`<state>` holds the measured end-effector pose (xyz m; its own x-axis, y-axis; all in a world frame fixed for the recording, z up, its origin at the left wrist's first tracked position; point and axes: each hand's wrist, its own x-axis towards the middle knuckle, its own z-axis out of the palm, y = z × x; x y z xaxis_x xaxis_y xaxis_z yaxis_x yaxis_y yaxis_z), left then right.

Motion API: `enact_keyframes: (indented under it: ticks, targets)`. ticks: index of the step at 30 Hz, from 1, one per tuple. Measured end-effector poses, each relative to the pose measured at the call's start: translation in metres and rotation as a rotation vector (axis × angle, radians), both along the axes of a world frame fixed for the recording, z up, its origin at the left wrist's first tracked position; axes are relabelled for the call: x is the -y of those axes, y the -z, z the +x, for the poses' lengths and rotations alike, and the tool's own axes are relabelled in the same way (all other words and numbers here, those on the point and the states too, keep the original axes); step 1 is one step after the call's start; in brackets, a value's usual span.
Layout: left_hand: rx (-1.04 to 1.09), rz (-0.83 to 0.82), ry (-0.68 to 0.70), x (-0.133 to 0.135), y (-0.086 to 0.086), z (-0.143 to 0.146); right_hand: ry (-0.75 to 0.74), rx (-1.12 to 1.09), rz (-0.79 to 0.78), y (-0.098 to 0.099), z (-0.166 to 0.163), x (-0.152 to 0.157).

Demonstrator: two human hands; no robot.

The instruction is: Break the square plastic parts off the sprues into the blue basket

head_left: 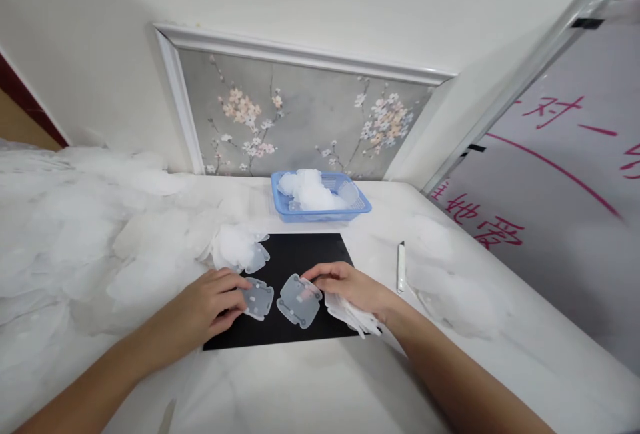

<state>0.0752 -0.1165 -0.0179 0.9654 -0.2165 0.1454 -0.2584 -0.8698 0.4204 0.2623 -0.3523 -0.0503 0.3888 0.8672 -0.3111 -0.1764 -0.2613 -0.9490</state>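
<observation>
- Your left hand is at the left edge of one translucent piece, over the black mat. Its fingers are slightly bent, with a fingertip touching the piece; you cannot tell whether the grip is clamped on it or only resting against it.
- Your right hand is palm down over the right side of the mat. Its extended forefinger reaches the upper edge of a second translucent piece; whether thumb and finger are together on it, you cannot tell.
- A fanned stack of white pieces is under your right palm, at the mat's right edge. The fingers beneath are hidden, so the hold on the stack cannot be confirmed.
- The two translucent pieces are side by side, with a narrow strip of mat between them.
- Behind your left hand, a clump of pieces overlaps the mat's far left corner.
- Beyond the mat, locate the blue basket, partly filled with similar pieces, near the wall.
- To the mat's right, a slim white tool lies on the table.
- A large heap of pieces covers the table's left side.
</observation>
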Motion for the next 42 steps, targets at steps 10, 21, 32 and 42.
enact_keyframes:
  ticks: [10,21,32,42]
  targets:
    - [-0.057,-0.092,-0.221,-0.003,0.002,0.002,-0.019,0.000,-0.002,-0.002,0.000,0.002]
    - [-0.128,-0.074,-0.269,-0.004,0.009,0.002,-0.014,-0.032,-0.053,-0.009,-0.003,0.000]
    - [-0.119,-0.228,-0.277,0.003,0.015,0.002,-0.016,0.151,0.026,-0.017,-0.003,-0.006]
    - [-0.227,-0.753,-0.464,0.014,0.013,0.004,0.312,1.028,-0.174,-0.095,0.108,-0.102]
